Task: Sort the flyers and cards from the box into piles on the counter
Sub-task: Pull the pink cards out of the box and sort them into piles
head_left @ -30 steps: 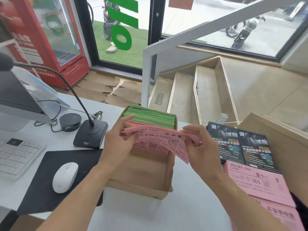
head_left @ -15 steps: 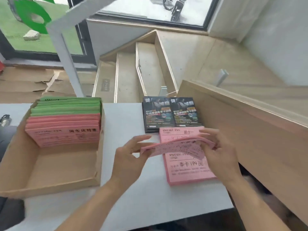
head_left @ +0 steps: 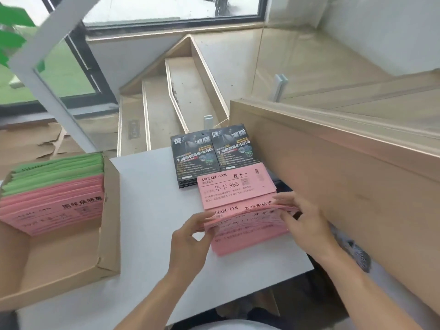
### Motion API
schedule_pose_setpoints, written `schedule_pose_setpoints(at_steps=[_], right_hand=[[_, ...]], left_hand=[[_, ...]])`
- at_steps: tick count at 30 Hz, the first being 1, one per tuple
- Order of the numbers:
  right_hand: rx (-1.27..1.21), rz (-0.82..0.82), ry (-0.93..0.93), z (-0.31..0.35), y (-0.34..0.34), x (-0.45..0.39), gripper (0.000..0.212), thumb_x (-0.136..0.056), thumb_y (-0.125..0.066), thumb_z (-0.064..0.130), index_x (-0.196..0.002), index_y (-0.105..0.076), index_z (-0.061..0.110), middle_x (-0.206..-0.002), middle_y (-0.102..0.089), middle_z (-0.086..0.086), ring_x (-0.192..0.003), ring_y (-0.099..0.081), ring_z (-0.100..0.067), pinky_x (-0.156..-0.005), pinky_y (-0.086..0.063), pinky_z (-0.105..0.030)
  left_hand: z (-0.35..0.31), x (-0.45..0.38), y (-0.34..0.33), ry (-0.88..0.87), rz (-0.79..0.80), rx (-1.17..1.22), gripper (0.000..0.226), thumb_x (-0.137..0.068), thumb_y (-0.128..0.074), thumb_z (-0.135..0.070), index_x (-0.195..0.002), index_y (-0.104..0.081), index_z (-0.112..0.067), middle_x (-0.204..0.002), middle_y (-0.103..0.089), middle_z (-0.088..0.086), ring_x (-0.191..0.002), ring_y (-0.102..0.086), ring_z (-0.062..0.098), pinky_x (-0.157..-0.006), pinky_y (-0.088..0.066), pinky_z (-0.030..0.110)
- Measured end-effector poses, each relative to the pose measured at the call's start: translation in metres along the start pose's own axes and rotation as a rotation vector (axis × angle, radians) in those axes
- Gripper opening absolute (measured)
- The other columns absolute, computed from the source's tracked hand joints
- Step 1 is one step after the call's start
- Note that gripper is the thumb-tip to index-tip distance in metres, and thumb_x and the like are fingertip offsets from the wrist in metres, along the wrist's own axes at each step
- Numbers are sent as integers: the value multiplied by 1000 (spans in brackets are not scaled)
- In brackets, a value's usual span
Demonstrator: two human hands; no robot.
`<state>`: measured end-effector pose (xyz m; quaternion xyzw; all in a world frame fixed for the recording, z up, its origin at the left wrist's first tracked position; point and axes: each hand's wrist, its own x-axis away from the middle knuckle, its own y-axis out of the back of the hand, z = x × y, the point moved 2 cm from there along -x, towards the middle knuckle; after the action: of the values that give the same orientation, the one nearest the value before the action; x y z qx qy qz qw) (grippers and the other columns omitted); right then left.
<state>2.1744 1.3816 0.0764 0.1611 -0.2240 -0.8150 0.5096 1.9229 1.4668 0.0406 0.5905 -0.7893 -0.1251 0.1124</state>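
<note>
White counter [head_left: 152, 210]; both hands' fingers [head_left: 284, 201] pinch pink flyers [head_left: 247, 221].

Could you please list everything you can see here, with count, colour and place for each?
Cardboard box: one, brown, left on the counter.
Green flyers: one batch, green, standing at the back of the box.
Pink flyers in box: one batch, pink, in front of the green ones.
Black flyer piles: two, black, side by side at the counter's far edge.
Far pink pile: one, pink, just nearer than the black piles.
Near pink pile: one, pink, under the hands.
Held pink flyers: one bundle, pink, over the near pile.
Counter: one, white.
Wooden ledge: one, light brown, right.
Steps: beige, beyond the counter.
Left hand: grips the bundle's left end.
Right hand: grips its right end.
</note>
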Motion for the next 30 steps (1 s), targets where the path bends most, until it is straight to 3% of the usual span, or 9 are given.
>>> schedule_pose_setpoints(at_steps=[3,7,14,17,20,22,25,28,30], right_hand=[[-25,-30,-22,-10,0,1,48,-88,-73,7,-118,-61,42,-105,-68,26,-104,-62,3,-81,-47,-6],[-99,-83,-81,-19,0,1,46,-89,-74,12,-112,-58,49,-102,-69,27,-97,-64,2,-76,-52,-13],[-16,-130,-116,-23,-1,-14,54,-94,-64,12,-135,-45,40,-97,-66,13,-86,-65,-1,-67,-59,-28],[132,29,-231,-32,-10,-23,63,-95,-58,12,-143,-31,41,-98,-61,15,-86,-66,-5,-67,-59,-33],[290,45,-164,-33,-22,-24,55,-97,-53,10,-142,-34,37,-102,-57,21,-90,-61,-6,-61,-46,-19],[318,-7,-133,-34,-23,-21,53,-97,-54,11,-142,-36,32,-112,-55,16,-99,-57,-5,-74,-45,-16],[437,14,-74,-39,-22,-14,61,-92,-62,11,-144,-36,28,-130,-44,12,-120,-43,-6,-102,-40,-25],[475,198,-106,-39,-20,2,56,-89,-65,15,-136,-40,33,-143,-34,15,-125,-34,-4,-103,-45,-27],[546,258,-82,-39,-24,8,54,-88,-63,12,-133,-43,33,-147,-30,14,-130,-30,-6,-104,-45,-29]], left_hand=[[4,2,-2,74,-23,7,39,-86,-79,-10,-107,-67,-41,-89,-75,-22,-88,-70,2,-74,-47,8],[3,2,-8,133,-55,79,44,-88,-77,-13,-115,-60,-43,-89,-77,-15,-86,-71,4,-80,-50,23],[-6,-2,-16,153,-118,89,62,-86,-78,-17,-135,-46,-40,-87,-75,-11,-80,-68,6,-69,-51,12],[8,-3,-21,274,-74,51,77,-85,-80,-15,-146,-36,-35,-91,-73,-8,-71,-68,8,-66,-60,31],[19,-4,-23,338,-62,-9,84,-86,-79,-16,-152,-30,-30,-96,-70,-8,-70,-68,7,-70,-61,41],[19,-3,-23,352,-72,-39,84,-86,-79,-20,-153,-28,-30,-104,-67,-11,-80,-67,5,-73,-56,30],[16,5,-21,404,-21,19,89,-86,-79,-21,-154,-22,-32,-133,-56,-11,-106,-60,2,-83,-46,24],[11,14,-25,454,80,123,96,-85,-79,-13,-158,-19,-28,-149,-45,-8,-126,-50,6,-98,-40,25],[7,17,-30,458,116,180,94,-85,-78,-9,-157,-21,-27,-149,-46,-11,-126,-49,-1,-100,-38,21]])
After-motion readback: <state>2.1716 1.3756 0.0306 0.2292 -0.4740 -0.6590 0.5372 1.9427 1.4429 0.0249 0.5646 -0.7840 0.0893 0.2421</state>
